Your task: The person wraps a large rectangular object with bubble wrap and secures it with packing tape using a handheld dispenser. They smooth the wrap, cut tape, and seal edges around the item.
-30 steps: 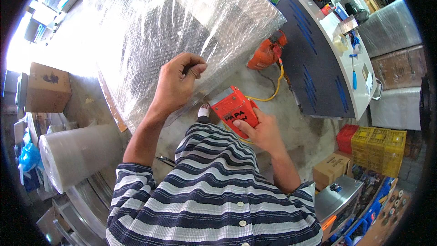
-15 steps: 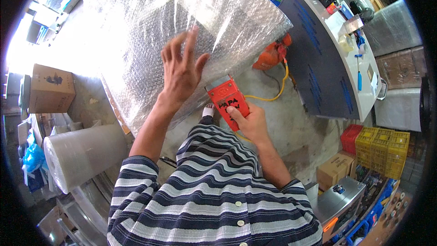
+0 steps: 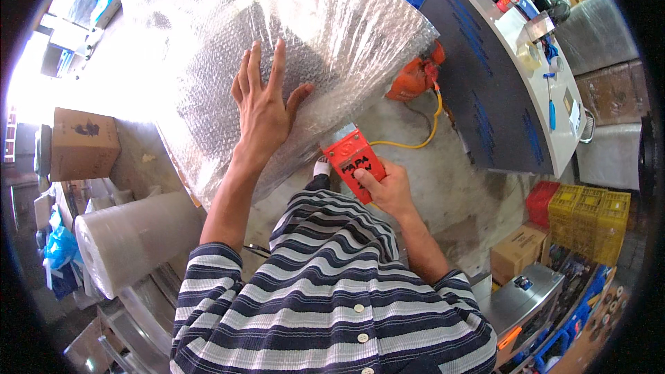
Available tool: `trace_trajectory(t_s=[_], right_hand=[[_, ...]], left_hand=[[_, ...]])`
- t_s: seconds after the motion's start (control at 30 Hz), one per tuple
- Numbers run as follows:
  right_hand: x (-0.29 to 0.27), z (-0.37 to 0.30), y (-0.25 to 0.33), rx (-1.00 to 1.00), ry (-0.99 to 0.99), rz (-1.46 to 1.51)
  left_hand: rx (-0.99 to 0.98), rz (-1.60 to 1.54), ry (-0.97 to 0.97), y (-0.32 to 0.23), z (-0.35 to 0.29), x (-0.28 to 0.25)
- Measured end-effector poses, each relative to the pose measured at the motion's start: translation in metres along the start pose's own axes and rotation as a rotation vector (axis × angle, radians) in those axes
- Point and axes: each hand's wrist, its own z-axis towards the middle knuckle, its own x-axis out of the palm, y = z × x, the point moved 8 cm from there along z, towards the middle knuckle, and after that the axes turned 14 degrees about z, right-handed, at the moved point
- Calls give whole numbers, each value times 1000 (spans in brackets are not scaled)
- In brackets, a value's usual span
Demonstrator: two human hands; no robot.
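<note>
A large, flat-topped load wrapped in clear bubble wrap (image 3: 277,21) fills the space before me. My left hand (image 3: 263,107) lies with fingers spread over its near part and seems to rest on the wrap. In my right hand (image 3: 391,187) is a red box-shaped hand tool (image 3: 350,156) with a metal front end and black handwriting, my thumb across its face. That metal end points at the near edge of the wrapped load; whether they touch, I cannot tell. A yellow hose (image 3: 409,145) runs from behind the tool toward an orange object (image 3: 415,79) on the floor.
A thick roll of bubble wrap (image 3: 138,235) and a brown carton (image 3: 83,142) stand at my left. To the right is a grey-sided desk (image 3: 478,83) with tools on top. Yellow crates (image 3: 589,218), another carton (image 3: 516,253) and a metal case (image 3: 530,294) sit at lower right.
My left hand has come down slightly to the left and its fingers have spread out straighter. My right hand and the red tool have shifted a little right and down.
</note>
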Motion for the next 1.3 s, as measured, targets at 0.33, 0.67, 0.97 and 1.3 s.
trace_trajectory(t_s=[0.33,0.67,0.97,1.3], right_hand=[[-5,37,-61,57,86,82],[-8,54,-113,91,151,44],[-28,37,-113,202,111,-300],[-8,66,-45,-25,113,-1168]], left_hand=[[151,-127,-116,-12,-9,-14],[1007,433,230,-101,-90,16],[1244,1144,326,-106,-117,53],[1158,1242,160,-110,-112,57]])
